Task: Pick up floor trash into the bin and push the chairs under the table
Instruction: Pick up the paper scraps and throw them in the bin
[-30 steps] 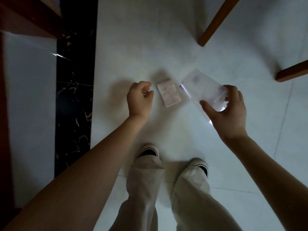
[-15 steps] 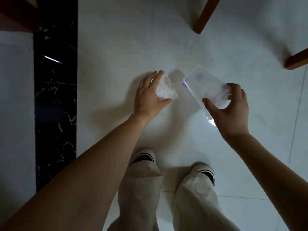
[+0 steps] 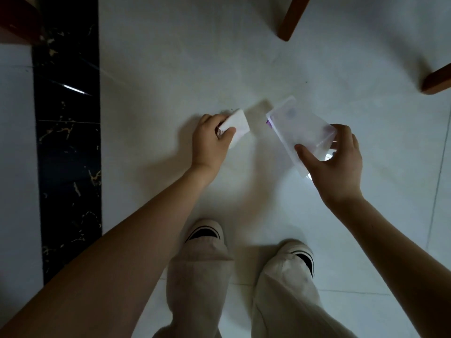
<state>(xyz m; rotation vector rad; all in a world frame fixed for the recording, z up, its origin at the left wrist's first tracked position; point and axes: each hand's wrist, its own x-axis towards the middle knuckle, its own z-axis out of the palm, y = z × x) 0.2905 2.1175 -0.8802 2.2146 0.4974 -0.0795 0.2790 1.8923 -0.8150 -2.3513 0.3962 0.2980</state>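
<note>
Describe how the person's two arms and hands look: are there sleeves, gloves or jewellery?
Both forearms are bare as far as the frame shows, with no sleeves in view. The left hand and the right hand wear no gloves, and no rings, watch or bracelet are visible.

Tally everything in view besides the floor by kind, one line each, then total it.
Hands: 2, left hand, right hand
Trash pieces: 2, white wrapper, clear plastic package
Wooden furniture legs: 2
Shoes: 2
Total: 8
</note>
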